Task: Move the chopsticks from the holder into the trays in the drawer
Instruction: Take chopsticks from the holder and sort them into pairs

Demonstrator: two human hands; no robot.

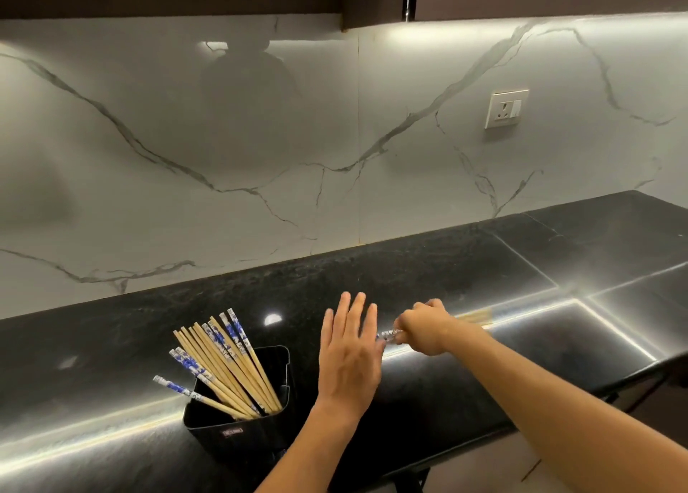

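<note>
Chopsticks point(389, 335) gripped in right hand point(424, 330) are seemingly evened against flat-open left hand point(350, 347); carry to drawer (unseen) is needed next.

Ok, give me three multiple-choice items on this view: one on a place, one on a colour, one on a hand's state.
1. Where does the black holder stand?
A) on the countertop, left of the left hand
B) inside an open drawer
C) on a wall shelf

2. What colour is the pattern on the ends of the chopsticks in the holder?
A) red
B) blue
C) green

3. What is the right hand doing?
A) lying flat and empty
B) gripping a bundle of chopsticks
C) pressing the wall socket

Answers:
1 A: the holder sits on the dark countertop beside the open left hand.
2 B: the patterned ends are blue on white.
3 B: its fingers curl round the bundle, held roughly level above the countertop.
</note>
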